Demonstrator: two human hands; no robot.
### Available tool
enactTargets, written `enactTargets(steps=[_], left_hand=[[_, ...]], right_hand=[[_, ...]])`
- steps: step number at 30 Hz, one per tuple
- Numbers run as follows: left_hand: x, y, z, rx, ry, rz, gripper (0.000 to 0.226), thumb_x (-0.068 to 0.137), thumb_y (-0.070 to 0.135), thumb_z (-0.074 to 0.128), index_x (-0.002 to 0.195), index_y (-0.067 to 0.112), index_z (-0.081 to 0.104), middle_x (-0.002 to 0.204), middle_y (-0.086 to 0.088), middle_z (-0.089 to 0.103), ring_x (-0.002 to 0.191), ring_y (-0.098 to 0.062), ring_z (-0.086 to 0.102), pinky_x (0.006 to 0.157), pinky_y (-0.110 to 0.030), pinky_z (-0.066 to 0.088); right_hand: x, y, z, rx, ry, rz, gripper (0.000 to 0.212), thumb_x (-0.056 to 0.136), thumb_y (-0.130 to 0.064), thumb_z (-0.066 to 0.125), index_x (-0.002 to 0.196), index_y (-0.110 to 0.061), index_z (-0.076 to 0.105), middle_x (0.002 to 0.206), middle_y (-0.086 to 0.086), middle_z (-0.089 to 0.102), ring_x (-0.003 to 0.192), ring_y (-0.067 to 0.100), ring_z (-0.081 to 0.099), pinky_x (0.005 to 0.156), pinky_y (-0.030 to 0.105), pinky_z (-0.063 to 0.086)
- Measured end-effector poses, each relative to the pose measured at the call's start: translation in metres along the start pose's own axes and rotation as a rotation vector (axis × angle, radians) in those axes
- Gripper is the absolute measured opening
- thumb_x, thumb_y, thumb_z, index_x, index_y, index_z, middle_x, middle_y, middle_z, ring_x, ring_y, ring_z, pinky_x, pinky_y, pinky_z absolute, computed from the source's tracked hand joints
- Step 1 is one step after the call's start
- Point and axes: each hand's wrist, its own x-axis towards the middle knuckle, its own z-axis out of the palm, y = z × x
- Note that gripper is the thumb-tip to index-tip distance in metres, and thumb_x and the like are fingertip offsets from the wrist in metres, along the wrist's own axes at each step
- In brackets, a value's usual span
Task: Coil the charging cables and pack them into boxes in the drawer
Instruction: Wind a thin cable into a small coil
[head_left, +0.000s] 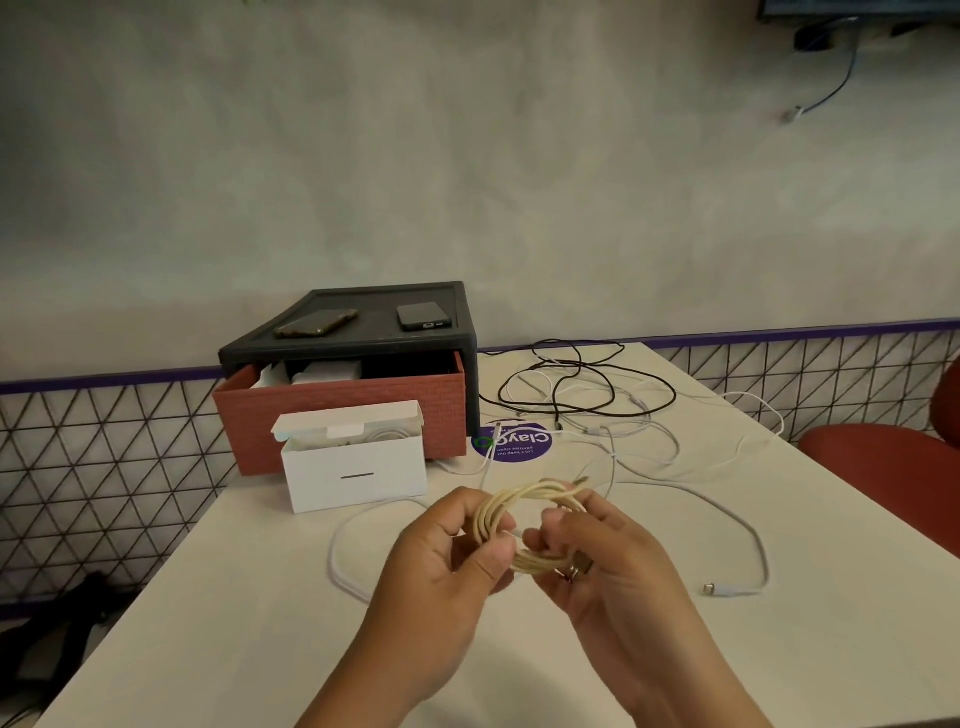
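Head view. Noted on white table (249, 649): brick-red drawer (337, 415) pulled open, open white box (358, 483) just in front of it, tangle of black and white cables (571, 395) lying loose to the right. Held above table, nearer than the box: cream cable coil (540, 491), gripped on its left side by left hand (441, 561), pinched on its right by right hand (618, 561). Judged light, limp, springy; likely to unwind if released. Best held across all loops at once, clear of metal plug (584, 564)

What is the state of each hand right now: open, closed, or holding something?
Left hand: closed, holding the coiled cream cable.
Right hand: closed, holding the same coil on its other side.
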Motion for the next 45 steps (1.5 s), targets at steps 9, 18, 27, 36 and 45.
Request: enactTargets(steps=[9, 18, 27, 36, 45], left_hand=[[-0.002, -0.001, 0.006, -0.222, -0.069, -0.157, 0.018, 0.046, 0.004, 0.044, 0.061, 0.009, 0.038, 0.055, -0.002, 0.045, 0.060, -0.012, 0.043, 0.062, -0.018, 0.040], [-0.003, -0.010, 0.011, -0.073, 0.117, -0.023, 0.045, 0.089, 0.049, 0.037, 0.064, 0.011, 0.038, 0.057, 0.006, 0.039, 0.062, -0.004, 0.041, 0.062, -0.009, 0.036], [-0.005, -0.022, 0.019, 0.234, 0.249, 0.142, 0.028, 0.097, 0.025, 0.037, 0.070, 0.019, 0.041, 0.061, 0.017, 0.050, 0.062, 0.001, 0.043, 0.058, -0.011, 0.036], [0.006, -0.008, 0.010, -0.050, 0.579, 0.121, 0.034, 0.099, 0.016, 0.038, 0.065, 0.015, 0.037, 0.057, 0.009, 0.041, 0.053, -0.002, 0.037, 0.054, -0.012, 0.033], [0.004, -0.008, 0.018, -0.712, 0.389, -0.289, 0.035, 0.097, 0.019, 0.038, 0.062, 0.012, 0.039, 0.055, -0.002, 0.037, 0.050, -0.018, 0.034, 0.053, -0.034, 0.030]], right_hand=[[0.005, 0.009, -0.006, -0.668, 0.039, -0.192, 0.022, 0.085, 0.002, 0.050, 0.083, -0.017, 0.062, 0.075, 0.005, 0.064, 0.069, 0.024, 0.059, 0.063, 0.026, 0.047], [-0.006, 0.007, -0.008, -1.180, 0.095, -0.390, 0.018, 0.093, -0.030, 0.047, 0.104, -0.043, 0.043, 0.056, -0.006, 0.049, 0.058, 0.008, 0.047, 0.056, 0.021, 0.036], [-0.009, 0.009, -0.005, -1.726, 0.083, -0.258, 0.047, 0.100, -0.036, 0.025, 0.143, -0.041, 0.008, 0.106, -0.003, 0.064, 0.090, 0.022, 0.056, 0.063, 0.031, 0.032], [-0.022, 0.033, -0.001, -1.150, -0.105, -0.401, 0.035, 0.076, -0.067, 0.024, 0.111, -0.065, 0.026, 0.062, -0.025, 0.054, 0.067, 0.013, 0.056, 0.066, 0.024, 0.044], [-0.003, 0.051, -0.016, -0.986, -0.090, -0.404, 0.017, 0.077, -0.033, 0.049, 0.078, -0.050, 0.052, 0.080, -0.025, 0.057, 0.073, 0.001, 0.053, 0.065, 0.014, 0.040]])
